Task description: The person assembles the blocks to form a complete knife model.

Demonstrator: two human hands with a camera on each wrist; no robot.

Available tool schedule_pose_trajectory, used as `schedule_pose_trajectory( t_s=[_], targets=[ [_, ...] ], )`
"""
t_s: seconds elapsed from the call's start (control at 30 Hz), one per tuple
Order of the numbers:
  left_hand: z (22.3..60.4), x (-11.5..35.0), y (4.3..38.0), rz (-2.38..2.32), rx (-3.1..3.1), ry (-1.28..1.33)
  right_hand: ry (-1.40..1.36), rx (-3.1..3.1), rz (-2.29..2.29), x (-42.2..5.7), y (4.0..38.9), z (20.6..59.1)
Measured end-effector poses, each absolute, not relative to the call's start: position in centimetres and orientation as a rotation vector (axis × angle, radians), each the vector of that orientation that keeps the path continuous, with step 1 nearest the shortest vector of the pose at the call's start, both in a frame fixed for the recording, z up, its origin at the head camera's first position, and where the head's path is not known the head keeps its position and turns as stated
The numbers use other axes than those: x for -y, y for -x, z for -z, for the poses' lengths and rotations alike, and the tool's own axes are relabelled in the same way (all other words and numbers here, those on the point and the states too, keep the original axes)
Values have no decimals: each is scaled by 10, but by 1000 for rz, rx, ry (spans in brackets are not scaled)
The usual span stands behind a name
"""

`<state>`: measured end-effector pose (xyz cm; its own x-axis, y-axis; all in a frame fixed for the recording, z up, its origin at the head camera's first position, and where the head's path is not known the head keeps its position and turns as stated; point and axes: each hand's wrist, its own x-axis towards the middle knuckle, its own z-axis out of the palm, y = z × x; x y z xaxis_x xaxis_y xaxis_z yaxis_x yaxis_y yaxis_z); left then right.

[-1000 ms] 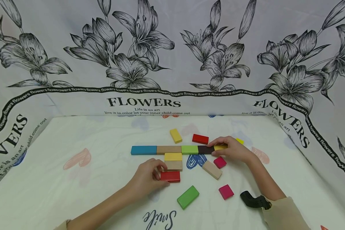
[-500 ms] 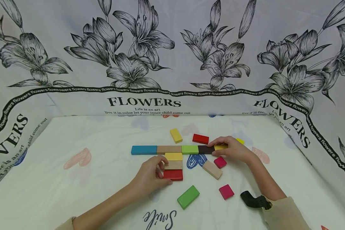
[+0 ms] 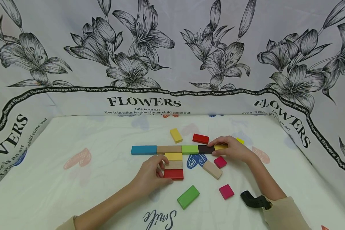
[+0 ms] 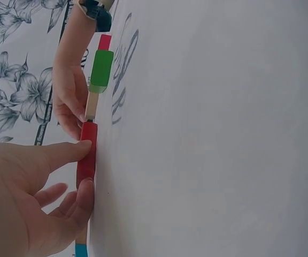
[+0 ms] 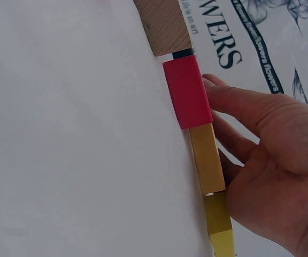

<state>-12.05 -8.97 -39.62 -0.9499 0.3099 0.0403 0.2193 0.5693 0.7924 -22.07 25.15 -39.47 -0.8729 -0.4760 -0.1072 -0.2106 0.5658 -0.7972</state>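
In the head view my left hand (image 3: 148, 174) pinches a red block (image 3: 173, 174) at its left end, thumb along the near side. The left wrist view shows thumb and fingers on that red block (image 4: 87, 155). It lies against a beige block (image 3: 173, 165), with a yellow block (image 3: 173, 156) beyond. These sit below a horizontal row of a blue block (image 3: 143, 150), a tan block (image 3: 169, 149), a light green block (image 3: 190, 149) and a dark brown block (image 3: 204, 149). My right hand (image 3: 233, 148) grips the dark brown block's right end, partly covering a yellow-orange block (image 3: 219, 147).
Loose on the white cloth (image 3: 103, 191) lie a green block (image 3: 188, 197), a beige block (image 3: 212, 169), two magenta blocks, a red block (image 3: 200, 138) and a yellow block (image 3: 176, 135). Another yellow piece (image 3: 240, 141) shows behind my right hand. A flower-print curtain (image 3: 172, 64) hangs behind.
My left hand has slid the red block slightly right and away from me, up against the beige block and in line with it. The right hand has stayed in place.
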Motion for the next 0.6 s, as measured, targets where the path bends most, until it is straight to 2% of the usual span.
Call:
schedule_pose_trajectory(
  t_s=[0.6],
  targets=[
    [388, 95, 122, -1227, -2716, -514, 553, -2490, 1207, -252, 222, 395]
  ],
)
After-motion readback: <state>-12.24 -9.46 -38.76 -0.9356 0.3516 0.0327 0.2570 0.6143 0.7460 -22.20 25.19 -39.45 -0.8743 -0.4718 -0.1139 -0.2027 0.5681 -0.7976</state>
